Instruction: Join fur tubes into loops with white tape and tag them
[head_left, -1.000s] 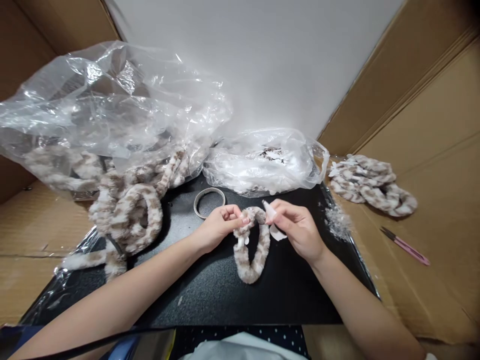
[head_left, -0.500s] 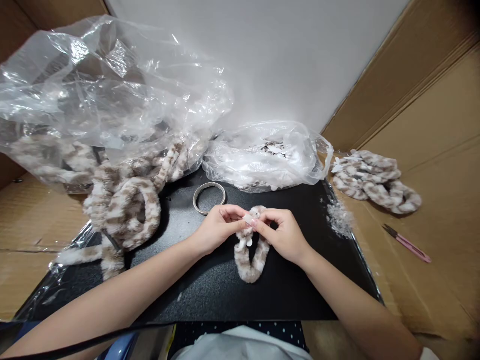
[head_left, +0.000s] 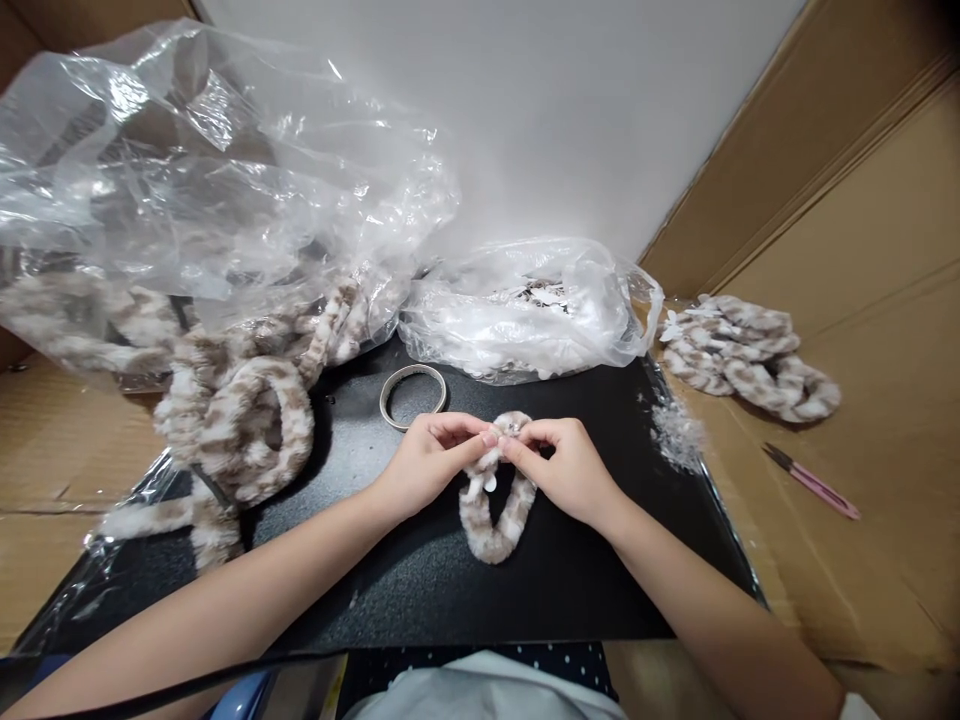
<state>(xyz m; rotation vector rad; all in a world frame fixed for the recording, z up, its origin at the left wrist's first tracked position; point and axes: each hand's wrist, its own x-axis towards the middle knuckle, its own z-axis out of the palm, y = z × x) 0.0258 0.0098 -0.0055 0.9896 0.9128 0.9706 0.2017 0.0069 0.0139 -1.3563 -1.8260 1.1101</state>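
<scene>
A fluffy brown-and-white fur loop, like a plush headband, lies on the black table in front of me. A small white round piece hangs at its inner side. My left hand is closed, its thumb and forefinger pinched together over the upper part of the loop. From the other side my right hand pinches at the same spot, its fingertips meeting the left ones. Between them is a small white tag, now mostly hidden by the fingertips.
A roll of tape lies behind my left hand. A large clear bag stands at left, with several fur loops spilling out. Behind is a bag of small white pieces. At right lie more fur loops, pink-handled snips and clear scraps.
The white tag, visible between my fingertips before, is now mostly covered as the fingers press closer together. The whole view has shifted slightly.
</scene>
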